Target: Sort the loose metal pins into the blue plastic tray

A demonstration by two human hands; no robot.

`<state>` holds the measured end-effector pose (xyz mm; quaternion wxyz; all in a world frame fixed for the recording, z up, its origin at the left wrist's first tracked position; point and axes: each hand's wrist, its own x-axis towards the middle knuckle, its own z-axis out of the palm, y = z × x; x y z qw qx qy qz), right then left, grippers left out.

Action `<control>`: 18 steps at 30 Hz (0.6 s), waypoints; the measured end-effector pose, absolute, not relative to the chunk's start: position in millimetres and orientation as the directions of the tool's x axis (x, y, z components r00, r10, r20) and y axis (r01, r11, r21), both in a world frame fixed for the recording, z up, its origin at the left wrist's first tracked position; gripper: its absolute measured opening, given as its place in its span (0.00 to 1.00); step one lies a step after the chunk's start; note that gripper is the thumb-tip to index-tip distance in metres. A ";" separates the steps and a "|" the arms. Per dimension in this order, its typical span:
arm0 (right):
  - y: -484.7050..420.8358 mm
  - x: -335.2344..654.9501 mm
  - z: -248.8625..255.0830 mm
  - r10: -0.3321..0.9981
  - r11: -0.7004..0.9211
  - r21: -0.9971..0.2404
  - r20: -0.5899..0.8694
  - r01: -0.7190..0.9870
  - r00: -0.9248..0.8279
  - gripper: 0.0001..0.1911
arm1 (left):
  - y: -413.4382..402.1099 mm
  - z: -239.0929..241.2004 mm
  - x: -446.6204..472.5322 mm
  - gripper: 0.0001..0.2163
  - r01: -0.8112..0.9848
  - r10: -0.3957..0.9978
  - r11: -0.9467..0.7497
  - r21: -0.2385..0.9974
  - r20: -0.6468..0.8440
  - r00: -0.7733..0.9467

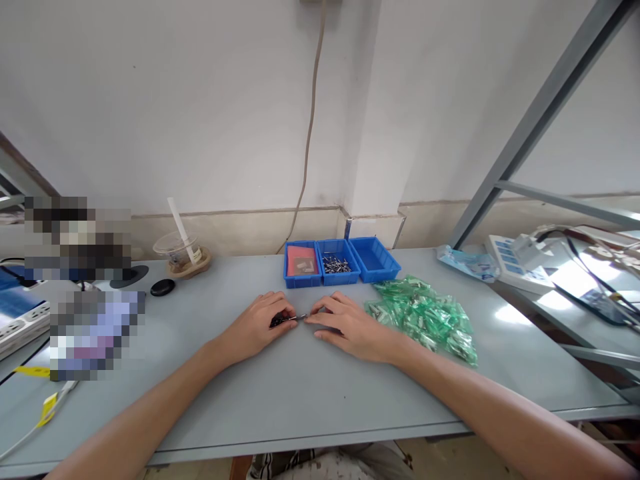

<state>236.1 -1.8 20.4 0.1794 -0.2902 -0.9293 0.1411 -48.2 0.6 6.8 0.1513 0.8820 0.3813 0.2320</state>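
My left hand rests on the grey table, its fingers curled round a small black part. My right hand lies just right of it, thumb and forefinger pinched on a thin metal pin that meets the black part. The two hands almost touch at the middle of the table. Behind them stand three joined blue bins: the left bin holds a reddish packet, the middle bin holds several small metal pins, the right bin looks empty.
A heap of green plastic bags lies right of my right hand. A plastic cup with a straw and a black round lid sit at the back left. Power strips lie at far left and far right. A grey metal frame rises on the right.
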 end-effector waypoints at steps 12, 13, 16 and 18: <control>-2.8 236.7 25.2 0.575 0.811 -0.321 0.278 0.490 -0.770 0.15 | -0.3 10.4 -46.2 0.08 0.605 0.757 -0.643 0.471 0.268 0.596; -2.8 237.4 26.2 0.566 0.818 -0.316 0.289 0.481 -0.772 0.14 | -0.4 10.5 -46.0 0.08 0.602 0.755 -0.645 0.472 0.271 0.597; -3.8 238.9 29.0 0.549 0.831 -0.301 0.313 0.467 -0.775 0.13 | -0.6 10.7 -46.0 0.08 0.600 0.751 -0.650 0.466 0.277 0.599; -5.0 239.2 29.5 0.539 0.838 -0.297 0.319 0.458 -0.779 0.13 | -0.2 10.2 -46.5 0.07 0.602 0.749 -0.654 0.458 0.279 0.602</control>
